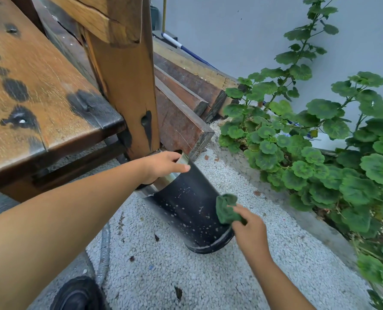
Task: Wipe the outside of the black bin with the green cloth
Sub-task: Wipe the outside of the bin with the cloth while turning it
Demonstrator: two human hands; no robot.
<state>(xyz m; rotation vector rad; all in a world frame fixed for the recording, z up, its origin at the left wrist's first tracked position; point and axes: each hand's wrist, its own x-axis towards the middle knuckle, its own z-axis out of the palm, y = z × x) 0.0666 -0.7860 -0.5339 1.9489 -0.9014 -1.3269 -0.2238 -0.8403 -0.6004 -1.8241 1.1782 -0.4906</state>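
Observation:
The black bin (186,206) stands on white gravel, tilted toward me, with a shiny metal band around its top and pale specks over its side. My left hand (161,166) grips the metal rim at the top of the bin. My right hand (251,231) holds a bunched green cloth (226,209) and presses it against the bin's lower right side, near the base.
A stained wooden bench (40,97) with a thick post (128,90) stands just left of the bin. Stacked wooden planks (186,95) lie behind it. Leafy green plants (320,148) fill a raised bed on the right. A grey hose (104,249) and a dark shoe (78,294) are near the bottom.

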